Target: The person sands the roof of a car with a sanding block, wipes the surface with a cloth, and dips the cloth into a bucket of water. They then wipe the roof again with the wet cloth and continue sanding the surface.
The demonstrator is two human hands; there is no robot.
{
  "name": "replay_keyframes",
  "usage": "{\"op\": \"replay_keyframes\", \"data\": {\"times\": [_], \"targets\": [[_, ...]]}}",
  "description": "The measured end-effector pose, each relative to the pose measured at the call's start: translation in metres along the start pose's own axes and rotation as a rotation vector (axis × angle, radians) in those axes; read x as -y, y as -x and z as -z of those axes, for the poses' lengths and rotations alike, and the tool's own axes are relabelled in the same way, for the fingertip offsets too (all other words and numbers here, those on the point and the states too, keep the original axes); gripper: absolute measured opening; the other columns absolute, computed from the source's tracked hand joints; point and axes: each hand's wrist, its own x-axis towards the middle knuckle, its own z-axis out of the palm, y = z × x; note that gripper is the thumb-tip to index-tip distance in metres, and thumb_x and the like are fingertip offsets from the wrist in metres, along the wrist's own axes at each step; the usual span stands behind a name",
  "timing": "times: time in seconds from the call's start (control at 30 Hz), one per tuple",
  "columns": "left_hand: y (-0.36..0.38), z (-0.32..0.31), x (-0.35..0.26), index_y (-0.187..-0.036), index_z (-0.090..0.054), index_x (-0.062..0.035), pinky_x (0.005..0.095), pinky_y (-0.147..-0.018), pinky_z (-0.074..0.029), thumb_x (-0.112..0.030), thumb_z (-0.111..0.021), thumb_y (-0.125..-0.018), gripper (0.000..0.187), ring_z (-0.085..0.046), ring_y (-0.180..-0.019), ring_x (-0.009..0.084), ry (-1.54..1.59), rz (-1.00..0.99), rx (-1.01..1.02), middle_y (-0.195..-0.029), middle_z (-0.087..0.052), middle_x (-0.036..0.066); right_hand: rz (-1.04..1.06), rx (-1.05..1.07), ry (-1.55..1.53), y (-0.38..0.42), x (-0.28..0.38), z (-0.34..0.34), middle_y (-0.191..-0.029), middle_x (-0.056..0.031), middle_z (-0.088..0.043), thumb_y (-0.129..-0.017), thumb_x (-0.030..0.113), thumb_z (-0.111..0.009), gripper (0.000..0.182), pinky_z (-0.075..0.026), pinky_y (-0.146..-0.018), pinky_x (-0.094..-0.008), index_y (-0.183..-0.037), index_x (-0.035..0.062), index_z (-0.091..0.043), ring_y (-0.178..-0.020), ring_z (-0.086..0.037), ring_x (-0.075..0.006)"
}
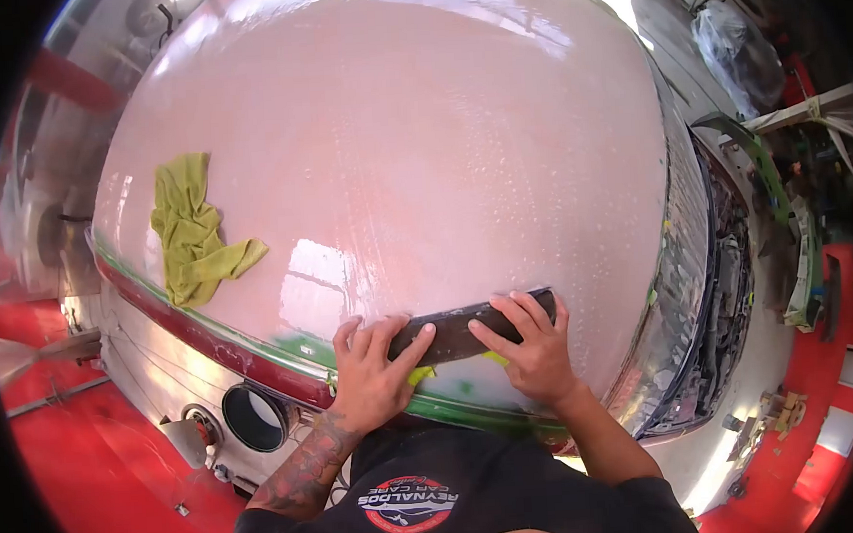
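A long dark sanding block [464,332] lies flat on the wet, pinkish-white car roof [392,152], close to the near edge. My left hand [372,371] grips its left end, with the thumb on top and the fingers over the far side. At the other end, my right hand [537,349] holds it in much the same way. Small yellow-green patches show along the block's near side; I cannot make out what they are. A crumpled yellow-green cloth [191,232] rests on the roof to the left, apart from both hands.
Green and dark red paint shows along the roof's near edge [257,351]. To the right are the windshield [674,292] and an exposed front end [726,280]. Loose car parts [805,266] and a clear plastic bag [738,52] stand farther right. Red flooring [99,457] shows at left.
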Motion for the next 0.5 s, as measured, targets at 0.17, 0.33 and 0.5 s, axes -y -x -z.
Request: {"op": "replay_keyframes", "data": {"times": [0.17,0.33,0.5], "targets": [[-0.008,-0.003,0.008,-0.146,-0.059,-0.0197,0.0602,-0.113,-0.028,-0.016,-0.079,-0.068,0.081,-0.054,-0.125,0.0273,-0.029,-0.010,0.053,-0.140,-0.053,0.012,0.082,0.033,0.030,-0.027,-0.022,0.001,-0.135,-0.0019,-0.060,-0.086,0.015,-0.066,0.044,-0.028,-0.109,-0.0601,-0.126,0.0326,-0.073,-0.130,-0.053,-0.0237],[-0.137,0.014,0.110,-0.144,-0.061,-0.0145,0.0505,-0.108,-0.035,-0.015,-0.076,-0.075,0.071,-0.053,-0.118,0.0327,-0.203,0.030,-0.183,-0.130,-0.058,0.013,0.294,0.005,-0.022,-0.223,-0.101,-0.021,-0.141,-0.0035,-0.059,-0.084,0.001,-0.066,0.056,-0.035,-0.105,-0.0585,-0.132,0.0297,-0.070,-0.134,-0.052,-0.0252],[-0.264,0.036,0.236,-0.147,-0.060,-0.0224,0.0476,-0.112,-0.036,-0.016,-0.069,-0.091,0.056,-0.055,-0.127,0.0323,-0.344,0.140,-0.243,-0.138,-0.062,0.010,0.211,-0.087,0.016,-0.402,-0.147,-0.074,-0.149,0.0001,-0.057,-0.093,0.005,-0.056,0.061,-0.033,-0.111,-0.0603,-0.142,0.0425,-0.063,-0.142,-0.048,-0.0198]]}}
